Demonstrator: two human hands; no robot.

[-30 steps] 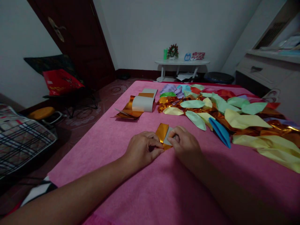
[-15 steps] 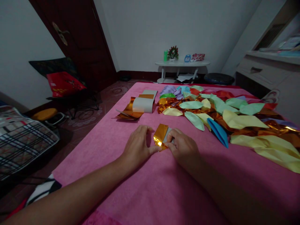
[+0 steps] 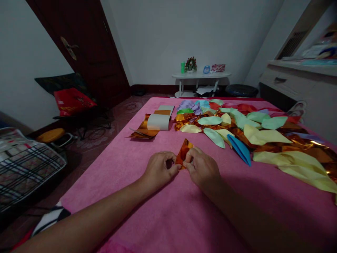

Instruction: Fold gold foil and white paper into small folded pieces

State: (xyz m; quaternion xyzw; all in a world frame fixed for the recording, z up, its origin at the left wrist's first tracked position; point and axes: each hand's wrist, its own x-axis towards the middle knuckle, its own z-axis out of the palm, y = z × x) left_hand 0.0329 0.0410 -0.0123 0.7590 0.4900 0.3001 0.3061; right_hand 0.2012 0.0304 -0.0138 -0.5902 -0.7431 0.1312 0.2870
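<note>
The foil [image 3: 182, 153] is copper-gold, the cloth [image 3: 158, 211] pink.

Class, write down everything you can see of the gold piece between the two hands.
The gold piece is small, shiny and foil-like, probably folded paper, darker copper with brighter glints. It slants up to a narrow upper end leaning right. The left hand holds its lower left; the right hand grips and partly hides its right side. Whether it touches the pink cloth is unclear.
</note>
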